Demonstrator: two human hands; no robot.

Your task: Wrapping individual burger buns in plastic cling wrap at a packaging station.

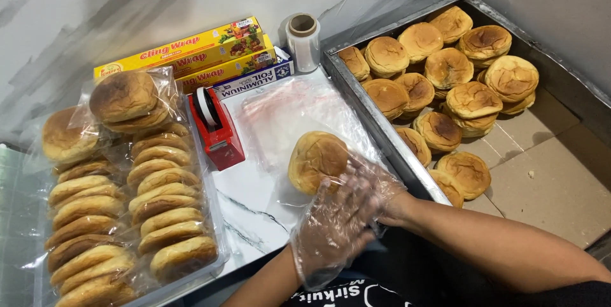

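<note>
Your right hand (366, 183) and left hand (331, 230), both in loose clear plastic gloves, meet at the near edge of one bun (316, 160). The bun sits on the white marbled counter (254, 211), on top of a flat stack of clear plastic bags (299, 113), just left of the metal tray (375, 122).

Fingers: the right hand's fingers touch the bun's lower right side. The left hand's fingers look loosely spread, overlapping the right hand (the crumpled glove film hides whether they pinch a bag edge; you cannot tell from here).

Risks, as judged:
- The gloves are baggy. Slack film could catch between fingers and bag, so you grab glove instead of bag mouth.
- The bags are thin and stacked, so two may lift together.
- A soft bun dents if you squeeze it from the side; press lightly.
- The bun lies near the tray's raised rim, and a sideways push could knock it against the metal.
- The red tape dispenser (216, 129) stands close on the left, within elbow range of the bagged buns (133, 199).

Bun appearance: round, domed, golden-brown with a paler mottled patch on the crown, surface matte and slightly wrinkled. It is whole and unbagged. It matches the loose buns (445, 84) piled in the tray (some of those are darker on top).
</note>
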